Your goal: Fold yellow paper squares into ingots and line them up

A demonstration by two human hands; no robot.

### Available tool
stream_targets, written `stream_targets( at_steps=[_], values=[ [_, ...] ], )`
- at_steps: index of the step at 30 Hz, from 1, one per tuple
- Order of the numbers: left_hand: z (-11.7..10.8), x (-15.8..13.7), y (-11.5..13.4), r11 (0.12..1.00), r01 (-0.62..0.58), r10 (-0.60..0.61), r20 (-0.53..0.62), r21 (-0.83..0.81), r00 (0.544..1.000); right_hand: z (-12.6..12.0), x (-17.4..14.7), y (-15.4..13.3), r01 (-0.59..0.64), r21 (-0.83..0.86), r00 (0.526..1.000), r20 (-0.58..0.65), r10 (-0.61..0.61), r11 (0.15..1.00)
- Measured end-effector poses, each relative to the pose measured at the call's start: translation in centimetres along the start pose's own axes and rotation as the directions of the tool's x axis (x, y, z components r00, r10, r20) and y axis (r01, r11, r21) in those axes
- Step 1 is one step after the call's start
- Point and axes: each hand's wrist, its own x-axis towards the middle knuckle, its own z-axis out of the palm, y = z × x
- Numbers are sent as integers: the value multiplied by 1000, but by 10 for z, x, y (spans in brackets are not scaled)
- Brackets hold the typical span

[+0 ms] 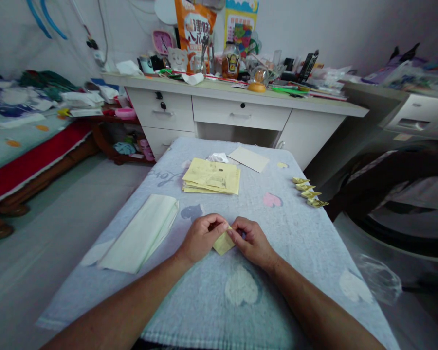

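Between my two hands is a small piece of folded yellow paper [223,244], its lower corner pointing toward me. My left hand [205,234] pinches its upper left edge with thumb and forefinger. On the other side, my right hand [252,239] grips the paper with the thumb on top; its other fingers are partly hidden. Beyond the hands lies a stack of yellow paper sheets [211,176] with dark print. Several small folded yellow paper pieces [308,191] stand in a row by the right edge of the cloth-covered table [292,291].
A folded pale green cloth or paper [142,233] lies at left. Behind the stack are a cream card [248,158] and a crumpled white wrapper [218,157]. A cluttered white desk [241,104] stands ahead, a washing machine [397,160] at right, a bed [29,141] at left.
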Motion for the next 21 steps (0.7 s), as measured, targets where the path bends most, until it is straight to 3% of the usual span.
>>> stream_targets(
  at_steps=[11,18,21],
  values=[
    [-7,6,-6,969,103,-140,-156,-224,978,-8,-1,-5,-6,22,999,36,6,1000],
    [-7,6,-5,944,181,-185,11,-277,983,-11,0,0,-153,144,988,3,154,978],
    [-6,5,-5,943,174,-182,0,-283,983,-12,0,1,-168,185,986,12,169,968]
  ],
)
